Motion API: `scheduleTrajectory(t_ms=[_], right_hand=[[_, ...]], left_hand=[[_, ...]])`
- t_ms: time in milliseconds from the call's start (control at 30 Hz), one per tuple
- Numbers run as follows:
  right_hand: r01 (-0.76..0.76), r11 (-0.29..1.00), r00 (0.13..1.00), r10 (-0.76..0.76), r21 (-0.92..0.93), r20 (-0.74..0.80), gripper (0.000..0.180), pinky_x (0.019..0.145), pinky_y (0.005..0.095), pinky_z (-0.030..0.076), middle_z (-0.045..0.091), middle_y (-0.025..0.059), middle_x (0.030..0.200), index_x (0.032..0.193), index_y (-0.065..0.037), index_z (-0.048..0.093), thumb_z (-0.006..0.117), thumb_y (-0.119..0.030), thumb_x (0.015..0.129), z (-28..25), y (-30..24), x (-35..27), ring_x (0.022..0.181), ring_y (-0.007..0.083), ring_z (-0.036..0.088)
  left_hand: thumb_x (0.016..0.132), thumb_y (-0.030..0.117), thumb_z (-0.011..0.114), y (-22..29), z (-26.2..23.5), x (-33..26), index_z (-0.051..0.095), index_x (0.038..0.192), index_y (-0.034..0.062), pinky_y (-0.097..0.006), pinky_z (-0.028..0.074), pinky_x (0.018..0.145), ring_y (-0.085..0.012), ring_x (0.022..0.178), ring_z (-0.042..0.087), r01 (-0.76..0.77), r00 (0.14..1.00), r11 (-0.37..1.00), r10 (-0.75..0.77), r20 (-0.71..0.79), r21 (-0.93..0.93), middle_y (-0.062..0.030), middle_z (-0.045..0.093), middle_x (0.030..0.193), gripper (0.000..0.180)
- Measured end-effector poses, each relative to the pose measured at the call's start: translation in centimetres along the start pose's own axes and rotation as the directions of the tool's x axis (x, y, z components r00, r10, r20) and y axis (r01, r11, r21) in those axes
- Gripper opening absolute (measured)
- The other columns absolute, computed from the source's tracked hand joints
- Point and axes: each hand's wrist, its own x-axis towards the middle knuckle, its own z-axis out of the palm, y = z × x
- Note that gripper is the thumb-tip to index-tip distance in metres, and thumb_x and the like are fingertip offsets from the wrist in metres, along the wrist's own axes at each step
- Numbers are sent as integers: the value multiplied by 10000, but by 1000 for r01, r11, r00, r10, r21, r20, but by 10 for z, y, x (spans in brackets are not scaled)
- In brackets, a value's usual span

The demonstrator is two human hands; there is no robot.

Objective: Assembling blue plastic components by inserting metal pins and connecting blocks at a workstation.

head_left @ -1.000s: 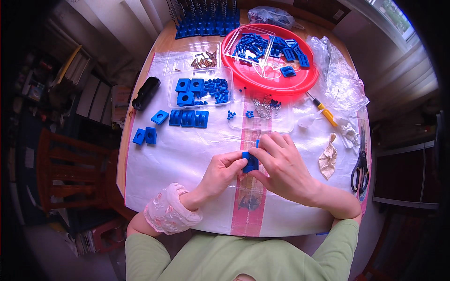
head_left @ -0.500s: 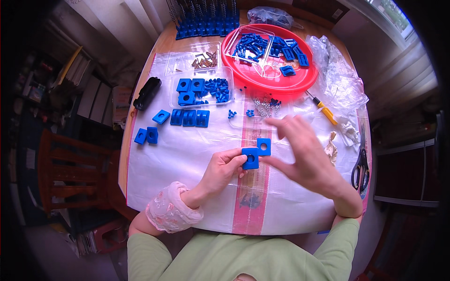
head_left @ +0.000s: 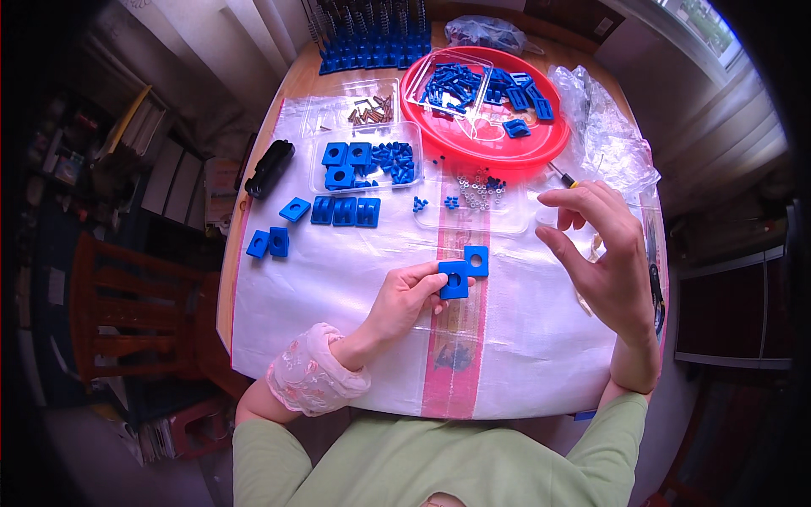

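**Two blue blocks at the centre, one pinched in the left hand**

The left hand [head_left: 404,297] pinches one square blue block [head_left: 454,280] between thumb and fingertips, above the white plastic sheet [head_left: 338,287] at mid-table. The block shows its broad face with the centre hole to the camera, edges roughly square to the table; being square, it has no clear long axis. A second blue block [head_left: 476,261] sits just beside it, up and to the right, hole upward; whether it touches the held one I cannot tell.

The right hand [head_left: 601,253] is raised, fingers loosely curled and spread, holding nothing visible.

Further left lie three like blocks in a row [head_left: 344,210], one tilted block [head_left: 295,209] and a pair [head_left: 269,243]. A clear tray [head_left: 365,164] holds three more blocks with small blue pieces. One red round tray [head_left: 481,101] carries many blue parts.
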Motion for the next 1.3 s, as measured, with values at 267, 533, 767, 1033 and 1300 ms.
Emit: scheduleTrajectory(t_ms=[267, 533, 767, 1033, 1300], right_hand=[[-122, 983, 977, 94, 139, 192, 238, 682, 339, 455, 605, 77, 762, 1034, -33, 611, 709, -121, 836, 28, 10, -5, 716, 200, 587], [-563, 340, 824, 295, 753, 483, 262, 610, 216, 441, 557, 17, 875, 1187, -18, 446, 549, -151, 987, 87, 11, -73, 743, 60, 548], [-614, 25, 765, 267, 789, 586, 210, 575, 205, 445, 581, 29, 877, 1128, -19, 471, 531, -167, 991, 107, 12, -93, 654, 47, 531], [-575, -57, 786, 239, 816, 570, 182, 539, 218, 441, 606, 52, 881, 1092, -4, 508, 555, -134, 973, 112, 22, -102, 645, 61, 551], [-599, -51, 758, 285, 799, 587, 163, 498, 215, 434, 624, 66, 857, 1071, 2, 521, 580, -100, 957, 110, 20, -102, 596, 73, 558]], left_hand=[[1000, 136, 454, -2, 1, 0, 565, 1258, -44, -199, 449, 678, -60, 873, 590, -31, 999, 999, 31, 9, 18, -132, 653, 1168, 334], [994, 183, 499, -4, 6, -5, 596, 1251, -1, -194, 464, 670, -50, 810, 554, -154, 984, 980, 140, 114, 127, -2, 588, 1007, 331], [981, 165, 527, 3, 18, -9, 603, 1266, 30, -193, 468, 663, -46, 712, 547, -109, 985, 977, 81, 155, 181, 4, 606, 987, 324], [996, 194, 509, -1, 16, -10, 563, 1323, 56, -192, 492, 659, -34, 750, 573, -70, 979, 984, 37, 199, 163, -5, 653, 973, 360], [1005, 202, 507, -6, 12, -10, 550, 1340, 63, -200, 504, 648, -33, 719, 574, -50, 973, 988, 15, 229, 144, -1, 646, 955, 365]])
